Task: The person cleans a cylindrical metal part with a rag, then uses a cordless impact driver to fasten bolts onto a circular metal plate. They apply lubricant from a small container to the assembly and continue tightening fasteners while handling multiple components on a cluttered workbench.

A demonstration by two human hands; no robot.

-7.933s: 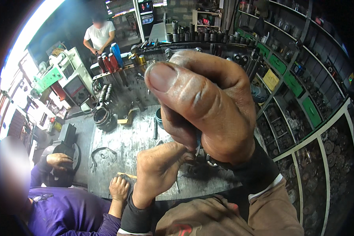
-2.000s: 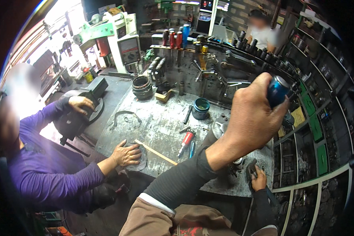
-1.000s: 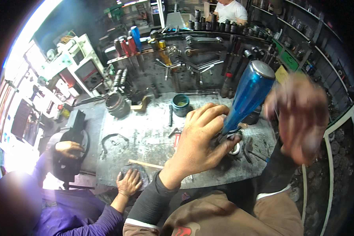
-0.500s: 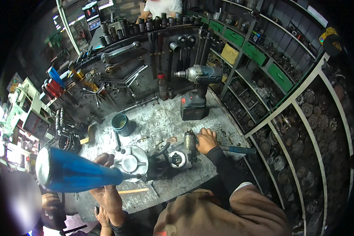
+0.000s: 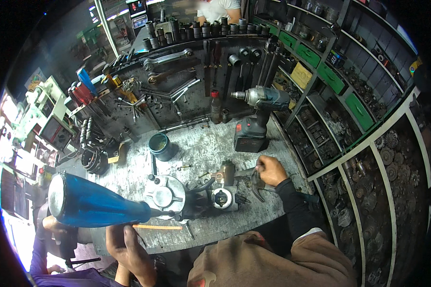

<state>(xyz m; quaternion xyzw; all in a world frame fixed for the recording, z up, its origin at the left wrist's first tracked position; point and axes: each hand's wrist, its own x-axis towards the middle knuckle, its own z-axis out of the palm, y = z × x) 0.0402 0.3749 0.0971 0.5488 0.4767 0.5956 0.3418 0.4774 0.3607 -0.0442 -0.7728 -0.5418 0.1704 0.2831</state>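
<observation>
A large blue-handled screwdriver [image 5: 98,201] looms close at left, its shaft running right toward a metal starter motor [image 5: 164,195] on the bench. My left hand [image 5: 128,251] is closed against the underside of the handle, with some fingers hidden behind it. The motor's round silver housing lies at left, its geared end [image 5: 222,198] at right, and a brownish cylinder [image 5: 226,171] just behind that end. Beside the cylinder, my right hand [image 5: 271,171] has curled fingers on the head of a hammer [image 5: 258,186]. The hammer's handle is mostly hidden under my right sleeve.
A cordless impact wrench [image 5: 254,122] stands at the back right of the metal bench [image 5: 196,143]. Left of it are a red-capped bottle [image 5: 216,109] and a dark green tub [image 5: 162,146]. Shelves of parts [image 5: 359,191] border the right. Another person's purple-sleeved arm [image 5: 39,248] shows at lower left.
My right hand has moved right, away from the cylinder, and the hammer's head now shows. My left hand sits lower on the screwdriver's handle. The whole view has shifted.
</observation>
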